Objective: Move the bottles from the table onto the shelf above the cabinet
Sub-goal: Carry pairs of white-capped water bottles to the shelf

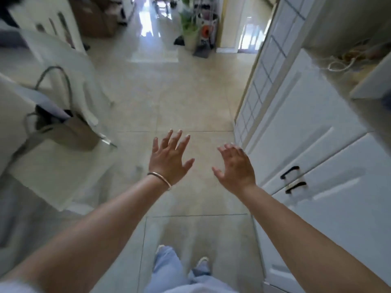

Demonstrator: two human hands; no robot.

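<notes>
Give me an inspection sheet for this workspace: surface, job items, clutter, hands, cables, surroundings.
Surface: glass table in the foreground, bare where visible; tiled floor shows through it.
Job's things: no bottles seen; the shelf above the white cabinet is at the right edge.
Clutter: grey handbag on a chair to the left.
Grippers: left hand open, fingers spread, bracelet at the wrist; right hand open; both empty, held out over the floor.
Cables: pale cord lying on the shelf.
Surroundings: potted plant down the hallway; picture blurred.
</notes>
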